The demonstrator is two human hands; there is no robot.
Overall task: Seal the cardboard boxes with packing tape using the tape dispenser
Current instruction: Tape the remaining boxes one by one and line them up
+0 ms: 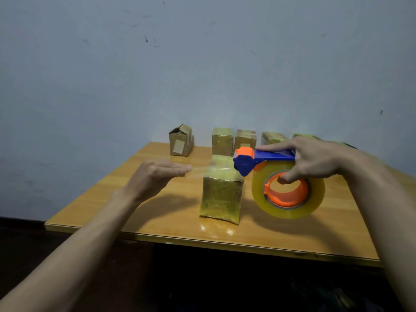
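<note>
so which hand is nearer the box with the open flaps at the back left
Left. The left hand hovers flat, in front of and just left of the open box; the right hand grips the tape dispenser far to its right.

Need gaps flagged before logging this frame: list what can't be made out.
Head view only:
- Box top: blurred, partly behind the dispenser.
- Tape strip by the left hand: see-through and blurred, end unclear.
- Right-end back boxes: hidden by the right hand.
- Label: too small.
</note>
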